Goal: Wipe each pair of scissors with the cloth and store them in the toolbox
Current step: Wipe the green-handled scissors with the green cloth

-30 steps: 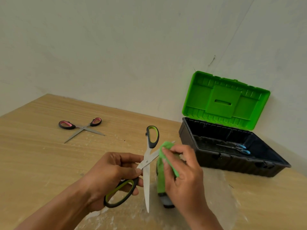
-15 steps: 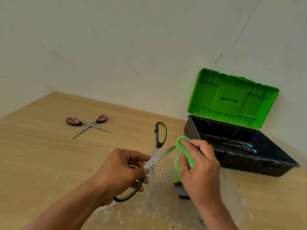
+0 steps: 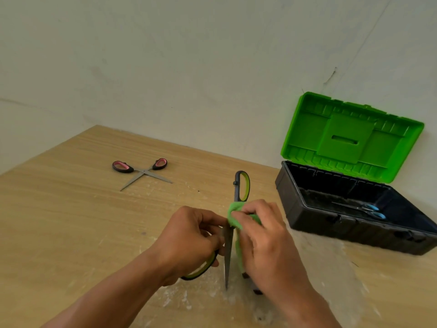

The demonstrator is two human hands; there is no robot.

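Pale wood-grain worktop [image 3: 59, 221], scuffed white near the front edge, tucked into a corner of plain off-white wall [image 3: 189, 67]. Left hand [image 3: 189, 242] grips the green-handled scissors [image 3: 241, 187], blades splayed; right hand [image 3: 267, 242] pinches the green cloth [image 3: 234, 215] onto them. Pink-handled scissors [image 3: 139, 170] lie open far left. Toolbox [image 3: 354, 228] sits right, lid up, blue-handled scissors [image 3: 369, 209] inside.

Green-and-black scissors [image 3: 238, 197] are held open above the table, one blade pointing down, the other pinched in a green cloth [image 3: 234, 217]. Pink-handled scissors [image 3: 142, 171] are left lying open on the wood, well apart. Blue-handled scissors [image 3: 367, 208] are already laid inside the black toolbox [image 3: 354, 230], green lid up.
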